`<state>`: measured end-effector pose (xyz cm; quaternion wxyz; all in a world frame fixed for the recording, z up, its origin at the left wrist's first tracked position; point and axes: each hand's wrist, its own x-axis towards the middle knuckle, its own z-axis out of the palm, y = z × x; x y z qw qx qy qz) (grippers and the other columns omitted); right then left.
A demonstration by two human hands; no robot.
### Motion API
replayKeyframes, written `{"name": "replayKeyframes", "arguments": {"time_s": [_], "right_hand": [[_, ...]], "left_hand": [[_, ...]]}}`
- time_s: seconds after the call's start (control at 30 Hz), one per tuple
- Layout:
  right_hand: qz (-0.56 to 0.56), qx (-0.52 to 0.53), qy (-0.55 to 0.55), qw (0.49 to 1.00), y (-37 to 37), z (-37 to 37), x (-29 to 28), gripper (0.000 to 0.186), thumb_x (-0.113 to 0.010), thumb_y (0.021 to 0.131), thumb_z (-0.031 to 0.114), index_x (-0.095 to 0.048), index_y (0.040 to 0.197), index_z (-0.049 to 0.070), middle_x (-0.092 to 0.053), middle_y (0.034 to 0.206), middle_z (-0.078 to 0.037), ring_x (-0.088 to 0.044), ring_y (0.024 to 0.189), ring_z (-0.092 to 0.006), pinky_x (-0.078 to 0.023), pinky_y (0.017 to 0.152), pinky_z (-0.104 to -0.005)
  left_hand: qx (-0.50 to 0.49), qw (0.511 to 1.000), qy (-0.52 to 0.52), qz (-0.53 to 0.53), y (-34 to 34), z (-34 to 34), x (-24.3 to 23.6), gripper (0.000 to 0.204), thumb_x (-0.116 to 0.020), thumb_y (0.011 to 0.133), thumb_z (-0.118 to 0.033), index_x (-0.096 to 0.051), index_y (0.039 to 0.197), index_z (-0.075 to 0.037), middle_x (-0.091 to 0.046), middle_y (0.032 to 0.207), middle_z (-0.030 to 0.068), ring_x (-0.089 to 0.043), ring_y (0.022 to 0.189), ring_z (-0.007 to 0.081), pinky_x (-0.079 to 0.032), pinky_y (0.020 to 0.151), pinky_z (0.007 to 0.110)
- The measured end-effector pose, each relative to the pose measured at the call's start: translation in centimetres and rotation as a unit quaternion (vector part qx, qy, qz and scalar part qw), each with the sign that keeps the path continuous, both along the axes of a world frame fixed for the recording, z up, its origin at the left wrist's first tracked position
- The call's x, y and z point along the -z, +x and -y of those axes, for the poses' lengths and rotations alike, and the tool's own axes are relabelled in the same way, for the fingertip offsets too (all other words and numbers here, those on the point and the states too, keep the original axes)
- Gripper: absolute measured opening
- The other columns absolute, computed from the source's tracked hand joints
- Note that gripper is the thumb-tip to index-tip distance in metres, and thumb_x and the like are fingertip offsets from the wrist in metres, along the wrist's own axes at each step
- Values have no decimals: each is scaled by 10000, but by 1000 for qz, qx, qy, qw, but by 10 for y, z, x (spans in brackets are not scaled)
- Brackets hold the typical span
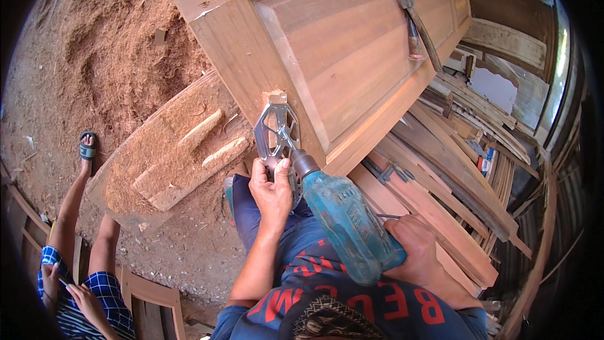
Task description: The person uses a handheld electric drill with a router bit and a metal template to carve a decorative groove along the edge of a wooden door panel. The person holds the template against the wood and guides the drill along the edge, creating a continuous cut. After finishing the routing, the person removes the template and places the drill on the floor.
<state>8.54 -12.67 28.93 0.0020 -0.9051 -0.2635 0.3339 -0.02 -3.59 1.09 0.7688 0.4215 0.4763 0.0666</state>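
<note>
My left hand (272, 189) grips a silver metal plate (267, 129) with cut-out openings, held over a notched spot in the stile of a wooden panelled door (352, 56). My right hand (409, 245) is closed on the handle of a teal power drill (346, 220). The drill's bit points into the openings of the plate; whether its tip touches wood I cannot tell. A hammer (421, 31) and a chisel (415, 47) lie on the door panel.
A shavings-covered board (157, 145) lies below the door's left. Planks (459, 170) are stacked at right, with clamps (390, 170) on them. Sawdust (113, 38) covers the ground. Another person (82, 296) in checked shorts sits at lower left, beside a wooden frame (176, 315).
</note>
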Motion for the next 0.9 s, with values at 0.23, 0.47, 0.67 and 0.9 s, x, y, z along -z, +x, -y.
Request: {"name": "replayKeyframes", "arguments": {"time_s": [0.23, 0.47, 0.67, 0.9], "right_hand": [[3, 11, 6, 1000, -5, 2, 3, 490, -895, 576, 219, -644, 962, 49, -599, 751, -114, -630, 702, -339, -470, 688, -442], [9, 15, 7, 1000, -6, 5, 6, 461, -891, 601, 224, -642, 949, 52, -588, 737, -107, -624, 689, -330, -464, 678, -439], [14, 18, 23, 999, -5, 4, 7, 455, -889, 599, 214, -645, 948, 53, -590, 739, -106, -623, 683, -328, -465, 671, -434], [11, 28, 22, 999, -5, 6, 7, 463, -894, 588, 205, -646, 949, 53, -608, 756, -109, -638, 702, -334, -472, 680, -436]], "left_hand": [[-3, 1000, -10, 9, -3, 2, 2, 235, -768, 1002, -100, -572, 891, -36, -590, 794, -44, -489, 744, 43, -435, 663, 233], [-4, 1000, -12, -3, -3, 2, 2, 228, -769, 1000, -96, -579, 893, -33, -594, 784, -50, -495, 727, 34, -427, 642, 226], [-6, 1000, -2, -3, -2, 1, 0, 234, -772, 1000, -98, -576, 889, -34, -593, 786, -50, -494, 727, 34, -429, 645, 225], [-12, 1000, -6, 6, -3, 4, 3, 237, -777, 996, -99, -577, 887, -33, -597, 795, -47, -496, 736, 38, -439, 657, 228]]}}
